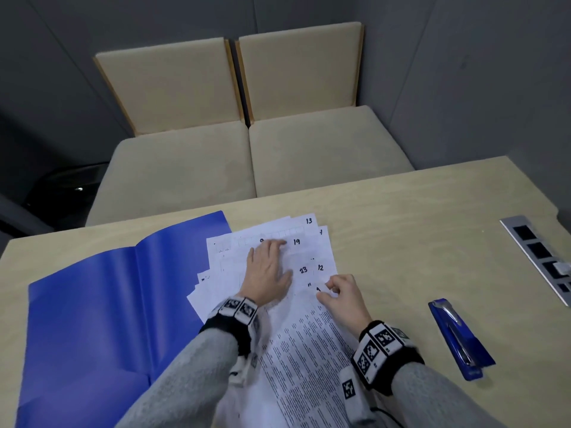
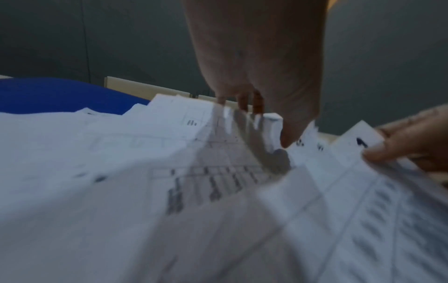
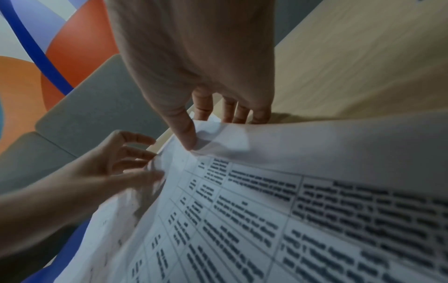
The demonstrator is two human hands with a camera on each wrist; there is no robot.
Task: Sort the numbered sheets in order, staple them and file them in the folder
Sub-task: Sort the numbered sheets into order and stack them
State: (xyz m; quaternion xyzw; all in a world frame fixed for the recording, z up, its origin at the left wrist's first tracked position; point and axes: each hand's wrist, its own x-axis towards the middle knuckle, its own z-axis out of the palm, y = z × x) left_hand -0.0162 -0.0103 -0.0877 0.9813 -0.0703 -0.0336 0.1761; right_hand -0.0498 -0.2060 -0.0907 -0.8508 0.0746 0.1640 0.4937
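Observation:
White numbered sheets (image 1: 309, 251) lie fanned out on the table, showing handwritten 13, 19, 23 and 12. My left hand (image 1: 273, 257) rests flat on them with its fingers spread. My right hand (image 1: 329, 287) pinches the top corner of a printed sheet (image 1: 309, 350) that lies over the pile toward me. In the right wrist view my right hand (image 3: 196, 128) has thumb and fingers on that lifted corner of the printed sheet (image 3: 266, 210). The open blue folder (image 1: 92, 304) lies at the left. A blue stapler (image 1: 460, 338) lies at the right.
A grey socket panel (image 1: 537, 257) is set into the wooden table (image 1: 401, 211) at the far right. Two beige seat cushions (image 1: 247, 156) stand beyond the table's far edge. The sheets overlap the folder's right flap.

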